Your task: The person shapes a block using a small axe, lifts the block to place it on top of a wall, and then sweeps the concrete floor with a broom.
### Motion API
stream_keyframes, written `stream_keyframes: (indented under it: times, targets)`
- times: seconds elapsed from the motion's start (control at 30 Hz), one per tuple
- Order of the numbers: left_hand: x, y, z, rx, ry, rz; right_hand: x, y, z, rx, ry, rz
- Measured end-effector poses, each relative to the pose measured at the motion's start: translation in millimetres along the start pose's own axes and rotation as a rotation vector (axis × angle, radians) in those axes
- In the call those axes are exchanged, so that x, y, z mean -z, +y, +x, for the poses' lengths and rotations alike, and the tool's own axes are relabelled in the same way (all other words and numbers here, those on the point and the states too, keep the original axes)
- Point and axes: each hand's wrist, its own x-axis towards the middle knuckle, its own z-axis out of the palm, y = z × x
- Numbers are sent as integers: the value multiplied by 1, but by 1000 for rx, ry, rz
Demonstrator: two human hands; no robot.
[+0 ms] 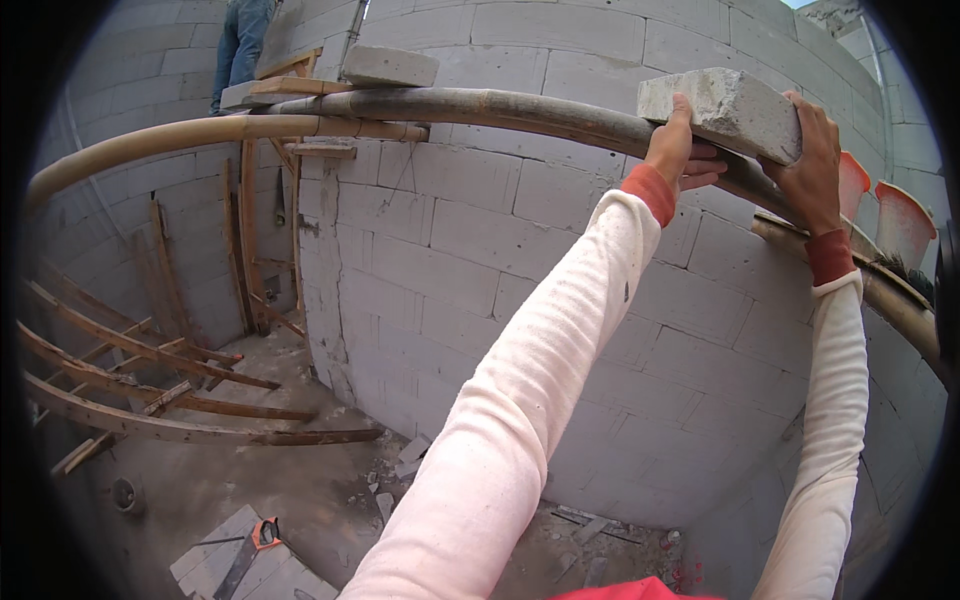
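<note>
A light grey aerated concrete block [728, 105] with a rough end rests on or just above a dark bamboo pole [500, 105], high at the right. My left hand [678, 158] is at its left part, thumb up against the face and fingers stretched beneath. My right hand [812, 160] grips the right end, fingers over the edge. Both arms reach up in pale sleeves with red cuffs. Behind the pole stands a block wall [450, 195]. Whether the block bears fully on the pole is hidden by my hands.
Another block [390, 66] lies by the pole, near a person's jeans-clad leg [238, 50]. A lighter bamboo pole [160, 145] crosses at left. Orange-red buckets [906, 222] stand at right. Below are curved-looking timbers [180, 395], a handsaw [245, 560] on blocks, and rubble.
</note>
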Motion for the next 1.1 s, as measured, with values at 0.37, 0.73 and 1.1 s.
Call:
stream_keyframes:
  times: [0.37, 0.73, 1.1]
  targets:
    - [182, -128, -215, 301, 315, 672, -117, 32, 10, -28, -46, 2]
    - [314, -270, -525, 855, 680, 823, -156, 18, 18, -108, -294, -117]
    - [259, -257, -652, 1064, 548, 1243, -160, -45, 24, -261, -847, 32]
